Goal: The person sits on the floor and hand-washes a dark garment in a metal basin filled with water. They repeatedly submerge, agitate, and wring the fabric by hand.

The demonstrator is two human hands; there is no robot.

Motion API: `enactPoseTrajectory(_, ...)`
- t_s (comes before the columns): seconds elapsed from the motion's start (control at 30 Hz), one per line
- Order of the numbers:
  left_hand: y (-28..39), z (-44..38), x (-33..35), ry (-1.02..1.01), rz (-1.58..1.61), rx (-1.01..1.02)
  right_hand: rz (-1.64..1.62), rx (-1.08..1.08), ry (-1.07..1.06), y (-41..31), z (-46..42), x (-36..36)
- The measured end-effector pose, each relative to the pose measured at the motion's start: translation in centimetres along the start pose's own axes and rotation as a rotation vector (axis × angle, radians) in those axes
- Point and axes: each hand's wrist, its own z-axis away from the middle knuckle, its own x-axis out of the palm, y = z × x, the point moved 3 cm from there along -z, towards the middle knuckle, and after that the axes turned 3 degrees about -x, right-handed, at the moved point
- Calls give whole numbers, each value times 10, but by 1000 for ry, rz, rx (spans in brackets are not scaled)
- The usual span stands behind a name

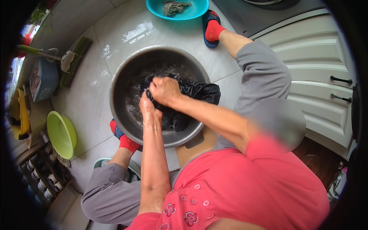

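Note:
A large round metal basin [123, 72] stands on the floor before me, with soapy water in it. Bunched inside is a wet black garment [175, 119], part of which hangs over the basin's right rim. My left hand [150, 107] is wet and grips a fold of the cloth from the near left side. Just above it, my right hand [164, 89] is closed as a fist on the same black cloth. The two hands are close together over the middle of the basin. Most of the fingers are hidden by the cloth and the hands.
A turquoise basin [198, 10] with a grey-brown cloth [174, 8] stands at the far side. Leftward are a green basin [61, 135], a green sponge mop [73, 64] and a shoe rack [37, 175]. White cabinets [316, 66] line the right. A cardboard box [208, 141] touches the near side.

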Motion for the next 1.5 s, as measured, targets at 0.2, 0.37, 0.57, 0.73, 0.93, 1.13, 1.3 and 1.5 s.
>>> enactPoseTrajectory(0.2,-15,-11,-30,-414,-41,-92,84,-280,-33,-24,33,-1)
enactPoseTrajectory(0.37,-7,36,28,50,-25,-95,17,40,57,6,-1,-14)
enactPoseTrajectory(0.57,-19,-22,-57,-297,32,-189,29,-274,-13,-17,44,0)
enactPoseTrajectory(0.73,-15,28,22,-12,77,-78,46,0,93,15,-5,-10)
enactPoseTrajectory(0.93,-19,-27,-62,-524,93,-139,69,-325,-16,-30,45,6)
enactPoseTrajectory(1.13,-22,31,20,72,54,-95,133,59,36,18,3,-1)
enactPoseTrajectory(1.3,-23,-21,-40,-202,63,-93,153,-227,-49,-7,36,3)
enactPoseTrajectory(1.5,13,11,35,15,65,-53,-134,198,-152,85,-29,-9)
